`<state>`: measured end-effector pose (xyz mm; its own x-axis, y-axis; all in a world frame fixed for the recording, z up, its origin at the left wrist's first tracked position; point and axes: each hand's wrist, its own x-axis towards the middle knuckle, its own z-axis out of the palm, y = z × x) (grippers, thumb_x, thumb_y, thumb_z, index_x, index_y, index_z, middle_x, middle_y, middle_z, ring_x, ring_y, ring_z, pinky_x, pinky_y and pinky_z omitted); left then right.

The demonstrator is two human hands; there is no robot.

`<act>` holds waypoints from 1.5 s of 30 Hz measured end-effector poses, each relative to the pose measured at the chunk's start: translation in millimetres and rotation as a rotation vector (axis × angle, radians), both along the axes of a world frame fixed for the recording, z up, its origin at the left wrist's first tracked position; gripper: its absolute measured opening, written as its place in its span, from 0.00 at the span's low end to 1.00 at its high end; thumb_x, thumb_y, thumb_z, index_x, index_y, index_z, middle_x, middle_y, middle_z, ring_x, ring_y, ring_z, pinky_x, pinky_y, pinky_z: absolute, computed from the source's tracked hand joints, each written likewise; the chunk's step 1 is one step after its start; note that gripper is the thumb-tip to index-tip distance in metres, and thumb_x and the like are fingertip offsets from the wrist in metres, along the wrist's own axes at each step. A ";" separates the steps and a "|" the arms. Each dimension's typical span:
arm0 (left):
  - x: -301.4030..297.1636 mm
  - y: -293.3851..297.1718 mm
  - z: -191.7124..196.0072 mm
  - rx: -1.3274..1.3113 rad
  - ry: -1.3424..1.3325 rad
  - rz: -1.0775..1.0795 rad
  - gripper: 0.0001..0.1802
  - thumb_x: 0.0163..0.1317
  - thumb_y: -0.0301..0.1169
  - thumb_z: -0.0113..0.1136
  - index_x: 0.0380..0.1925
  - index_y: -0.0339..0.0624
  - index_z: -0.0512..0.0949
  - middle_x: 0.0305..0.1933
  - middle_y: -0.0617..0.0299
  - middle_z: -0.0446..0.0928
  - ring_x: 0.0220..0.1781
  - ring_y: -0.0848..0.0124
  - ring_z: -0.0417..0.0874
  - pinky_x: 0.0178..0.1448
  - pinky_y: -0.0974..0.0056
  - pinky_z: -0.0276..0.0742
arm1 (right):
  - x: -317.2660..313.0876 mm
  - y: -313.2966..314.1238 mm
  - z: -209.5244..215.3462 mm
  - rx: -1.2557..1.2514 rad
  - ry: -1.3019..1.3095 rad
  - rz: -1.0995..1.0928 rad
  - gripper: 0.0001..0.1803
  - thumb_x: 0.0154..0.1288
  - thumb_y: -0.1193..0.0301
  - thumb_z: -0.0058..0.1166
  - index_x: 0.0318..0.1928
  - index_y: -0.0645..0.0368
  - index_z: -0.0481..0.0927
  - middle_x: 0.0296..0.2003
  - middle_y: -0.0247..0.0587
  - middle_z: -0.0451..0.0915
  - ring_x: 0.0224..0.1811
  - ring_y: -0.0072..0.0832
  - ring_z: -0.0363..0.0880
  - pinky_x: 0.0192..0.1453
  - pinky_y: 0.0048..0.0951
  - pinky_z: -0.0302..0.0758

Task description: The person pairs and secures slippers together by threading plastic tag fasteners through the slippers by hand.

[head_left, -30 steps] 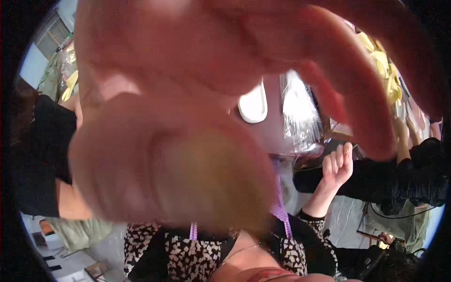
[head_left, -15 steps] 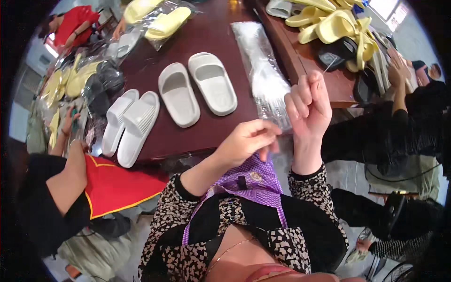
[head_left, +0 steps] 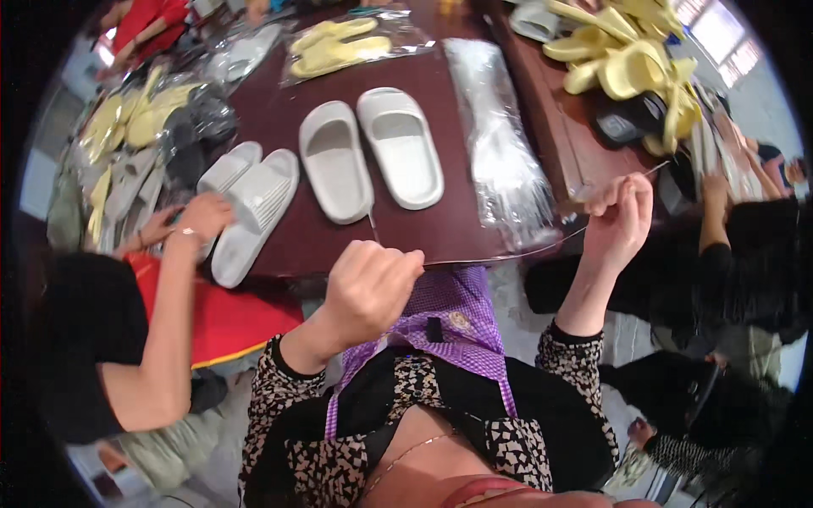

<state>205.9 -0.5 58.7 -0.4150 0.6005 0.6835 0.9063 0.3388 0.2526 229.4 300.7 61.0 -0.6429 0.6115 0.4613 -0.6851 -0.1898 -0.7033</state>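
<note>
A thin pale thread (head_left: pixel 533 251) stretches in a shallow curve between my hands, in front of the table's near edge. My left hand (head_left: pixel 368 288) is closed on one end, and a short tail sticks up above its fingers. My right hand (head_left: pixel 622 216), raised farther to the right, pinches the other end, with a loose bit rising past the fingertips. Beyond my left hand, a light grey slide sandal (head_left: pixel 336 186) and its mate (head_left: pixel 411 169) lie side by side. A bundle of clear plastic bags (head_left: pixel 508 161) lies to their right.
At the left, a co-worker's hand (head_left: pixel 205 222) touches a ribbed white slide sandal (head_left: pixel 257 216). Yellow sandals in clear bags (head_left: pixel 343 51) lie at the back. More yellow sandals (head_left: pixel 631 72) pile up at the far right, beside a black sandal (head_left: pixel 627 118).
My hands have moved apart, the left one left and the right one right, drawing the thread out between them. A co-worker's hand has reached the white sandals. The bagged yellow sandals have shifted.
</note>
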 end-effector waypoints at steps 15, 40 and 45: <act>-88.0 -26.8 -69.3 -0.012 -0.111 0.258 0.04 0.51 0.24 0.58 0.29 0.36 0.77 0.29 0.52 0.78 0.32 0.55 0.78 0.39 0.57 0.74 | -193.1 -100.0 -83.9 1.471 -0.672 0.105 0.10 0.59 0.75 0.49 0.41 0.66 0.74 0.34 0.60 0.78 0.39 0.52 0.77 0.41 0.43 0.73; -133.1 -33.3 -88.6 -0.110 -0.319 0.725 0.09 0.58 0.32 0.52 0.24 0.38 0.75 0.19 0.45 0.76 0.24 0.49 0.80 0.29 0.49 0.75 | -163.7 -103.1 -53.3 1.773 -0.480 0.189 0.20 0.56 0.82 0.44 0.52 0.70 0.66 0.57 0.63 0.64 0.51 0.52 0.72 0.55 0.40 0.72; -123.4 -34.3 -83.6 -0.105 -0.257 0.752 0.08 0.55 0.30 0.53 0.21 0.37 0.73 0.17 0.46 0.76 0.21 0.52 0.80 0.25 0.53 0.76 | -164.3 -103.1 -66.4 1.892 -0.487 0.129 0.21 0.58 0.81 0.41 0.55 0.68 0.66 0.57 0.65 0.65 0.54 0.53 0.70 0.57 0.40 0.71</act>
